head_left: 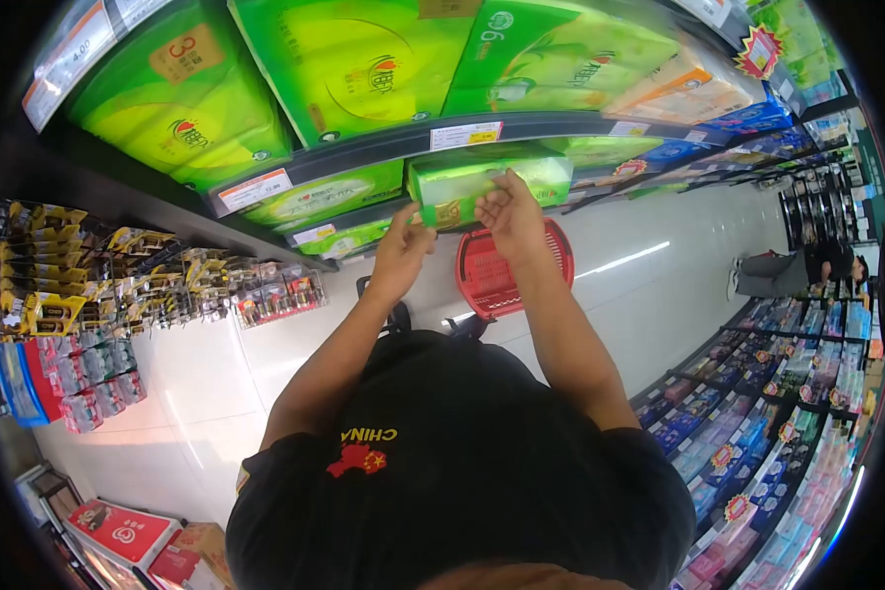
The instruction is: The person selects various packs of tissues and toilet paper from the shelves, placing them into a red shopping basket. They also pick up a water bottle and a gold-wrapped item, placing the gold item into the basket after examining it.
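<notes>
A green plastic-wrapped tissue pack (444, 187) is in front of the lower shelf, below the shelf edge. My left hand (403, 251) is at its left corner, the index finger stretched to the wrap and the other fingers curled. Over the pack's near side is my right hand (511, 218), its fingers bent in a pinch at the wrap. The exact contact of the fingertips is hard to make out. Below the hands, a red shopping basket (563, 258) stands on the floor, partly behind my right forearm.
Bigger green tissue packs (359, 74) fill the shelf above, behind a dark shelf edge with price labels (465, 135). Racks of small hanging packets (54, 270) stand at the left. A long shelf of boxed goods (737, 433) runs along the right. A person (806, 267) is farther down the aisle.
</notes>
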A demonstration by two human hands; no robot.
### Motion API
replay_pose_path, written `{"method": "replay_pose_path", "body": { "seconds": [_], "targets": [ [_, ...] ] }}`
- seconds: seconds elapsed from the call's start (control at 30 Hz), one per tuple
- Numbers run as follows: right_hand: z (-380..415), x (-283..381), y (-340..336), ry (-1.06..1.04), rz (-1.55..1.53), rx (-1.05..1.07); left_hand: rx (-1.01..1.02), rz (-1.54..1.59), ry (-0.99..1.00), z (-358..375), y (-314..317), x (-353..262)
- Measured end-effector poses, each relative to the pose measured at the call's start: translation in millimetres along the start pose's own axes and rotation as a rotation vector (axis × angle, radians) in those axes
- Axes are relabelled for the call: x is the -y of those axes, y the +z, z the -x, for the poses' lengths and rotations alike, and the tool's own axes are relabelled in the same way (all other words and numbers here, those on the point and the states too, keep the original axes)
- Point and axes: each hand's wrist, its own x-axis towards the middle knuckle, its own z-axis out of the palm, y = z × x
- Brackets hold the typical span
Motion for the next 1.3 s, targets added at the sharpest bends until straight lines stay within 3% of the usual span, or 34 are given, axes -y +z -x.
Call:
{"method": "replay_pose_path", "body": {
  "seconds": [0.1, 0.23, 0.4, 0.5, 0.6, 0.7, 0.77, 0.87, 1.3],
  "targets": [
    [4, -3, 0, 0.015, -0.025, 0.037, -0.004, 0.049, -0.026, 2, -1, 3],
    [5, -10, -11, 0.045, -0.020, 0.036, -0.038, -0.022, 0.104, 1, -6, 7],
    [26, -18, -18, -0.076, 0.157, -0.056, -0.136, -0.227, 0.327, 9, -12, -52],
    [36, -19, -25, -0.255, 0.292, -0.003, -0.186, -0.552, 0.754, 4, -15, -91],
    [57, -6, -17, -0.344, 0.284, 0.080, -0.231, -0.739, 1.000, -7, -14, -119],
    [77, 0, -24, -0.399, 0.296, 0.105, -0.205, -0.842, 1.092, -20, -11, -128],
    [92, 1, -41, -0.434, 0.367, 0.062, -0.180, -0.897, 1.100, -26, -7, -129],
    [109, -10, -82, -0.305, 0.152, 0.028, -0.146, -0.958, 1.108, -32, 2, -130],
    [124, -88, -227, 0.014, 0.318, -0.340, -0.088, -1.215, 1.155, -68, 62, -122]
  ]
}}
